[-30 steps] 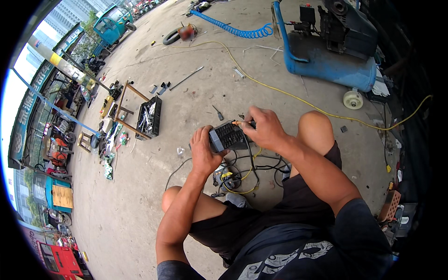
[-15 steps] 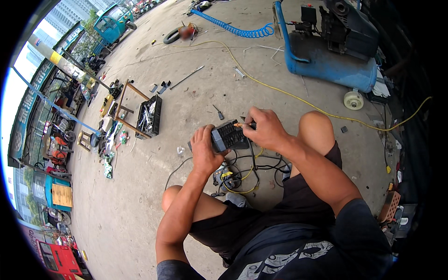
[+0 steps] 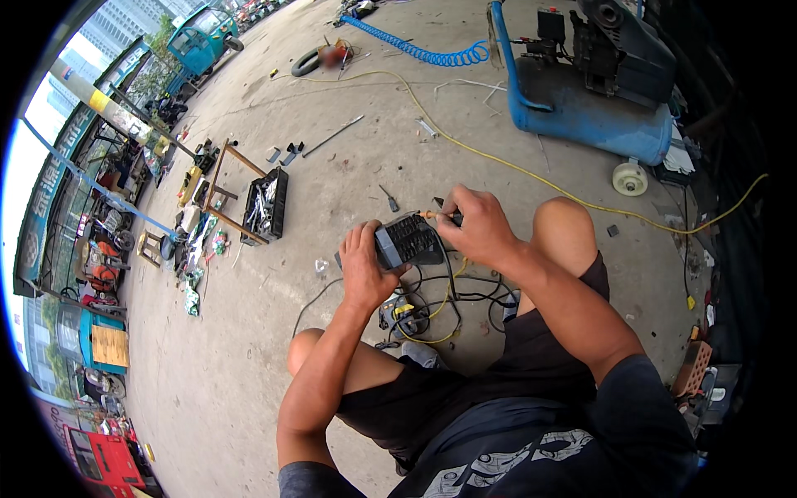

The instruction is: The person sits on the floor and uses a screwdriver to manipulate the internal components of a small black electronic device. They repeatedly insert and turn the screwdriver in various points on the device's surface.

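My left hand [image 3: 365, 266] is wrapped round the left end of a black ribbed box [image 3: 415, 236] with a grey band across it, held up over the floor between my knees. My right hand [image 3: 481, 222] pinches a slim orange-and-black tool [image 3: 428, 215], its orange part at the box's far right corner. Whether the tip touches the box cannot be made out. Black cables [image 3: 477, 290] lie coiled below the box, beside a grey-and-yellow device [image 3: 400, 311] near my foot. Beyond the box a screwdriver [image 3: 390, 199] lies on the concrete.
A black crate of tools [image 3: 266, 207] stands to the left, beside a wooden frame [image 3: 212, 187]. At the far right is a blue air compressor [image 3: 581, 112] with a coiled blue hose [image 3: 432, 56]. A yellow cord [image 3: 498, 162] crosses the floor. A perforated brick [image 3: 692, 368] lies at right.
My right hand has shifted slightly right with the tool, from over the ribbed face to the box's far right corner. My left hand keeps its grip on the box, which has barely moved.
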Motion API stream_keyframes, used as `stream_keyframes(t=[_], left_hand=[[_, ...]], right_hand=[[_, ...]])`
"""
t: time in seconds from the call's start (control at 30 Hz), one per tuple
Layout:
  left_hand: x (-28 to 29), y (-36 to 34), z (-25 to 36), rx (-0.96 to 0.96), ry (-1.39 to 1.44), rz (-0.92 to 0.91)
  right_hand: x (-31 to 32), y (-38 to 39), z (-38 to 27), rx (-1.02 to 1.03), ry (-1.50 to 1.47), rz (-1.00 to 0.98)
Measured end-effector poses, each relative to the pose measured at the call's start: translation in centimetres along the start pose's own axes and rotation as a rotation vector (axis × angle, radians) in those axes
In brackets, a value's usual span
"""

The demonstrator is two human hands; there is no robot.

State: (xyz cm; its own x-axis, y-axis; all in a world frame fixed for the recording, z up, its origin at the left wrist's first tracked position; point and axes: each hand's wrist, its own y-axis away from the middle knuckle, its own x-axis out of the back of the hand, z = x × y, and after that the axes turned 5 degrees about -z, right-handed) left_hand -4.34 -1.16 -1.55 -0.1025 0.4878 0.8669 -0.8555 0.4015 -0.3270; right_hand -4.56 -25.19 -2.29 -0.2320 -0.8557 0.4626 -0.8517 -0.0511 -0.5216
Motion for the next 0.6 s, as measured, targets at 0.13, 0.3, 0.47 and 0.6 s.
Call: stream_keyframes(t=[0.13, 0.3, 0.47, 0.6], left_hand=[[-0.1, 0.0, 0.0, -0.003, -0.002, -0.002], [-0.2, 0.1, 0.0, -0.008, -0.004, 0.001], [-0.1, 0.0, 0.1, 0.009, 0.0, -0.001], [-0.1, 0.0, -0.1, 0.009, -0.001, 0.008]], right_hand=[[-0.2, 0.1, -0.2, 0.012, -0.004, -0.041], [-1.0, 0.1, 0.1, 0.049, 0.039, -0.021], [-0.9, 0.3, -0.3, 0.042, 0.063, 0.017], [-0.3, 0.4, -0.1, 0.028, 0.026, 0.041]])
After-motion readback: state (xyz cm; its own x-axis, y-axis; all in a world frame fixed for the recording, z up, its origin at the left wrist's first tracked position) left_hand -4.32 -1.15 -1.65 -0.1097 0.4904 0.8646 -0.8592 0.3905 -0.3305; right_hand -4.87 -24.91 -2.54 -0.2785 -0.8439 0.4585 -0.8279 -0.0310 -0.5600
